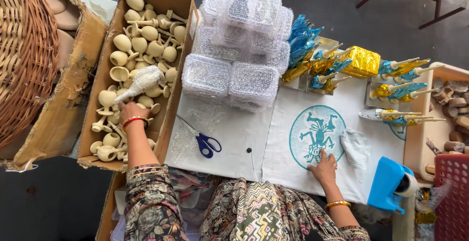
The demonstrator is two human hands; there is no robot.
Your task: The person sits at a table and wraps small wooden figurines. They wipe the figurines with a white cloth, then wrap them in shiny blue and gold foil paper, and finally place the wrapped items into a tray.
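My left hand reaches into a long cardboard box and holds a bubble-wrapped piece by its lower end, above several cream wooden goblet-shaped pieces. My right hand rests flat on a white cloth, its fingers on the lower edge of a round teal print. Bangles sit on both wrists. A small clear plastic bag lies just right of my right hand.
Blue-handled scissors lie on bubble wrap between my hands. Stacked clear plastic boxes stand behind. Gold and blue foil-wrapped pieces lie at the back right. A blue tape dispenser, a red basket and a wicker basket flank the table.
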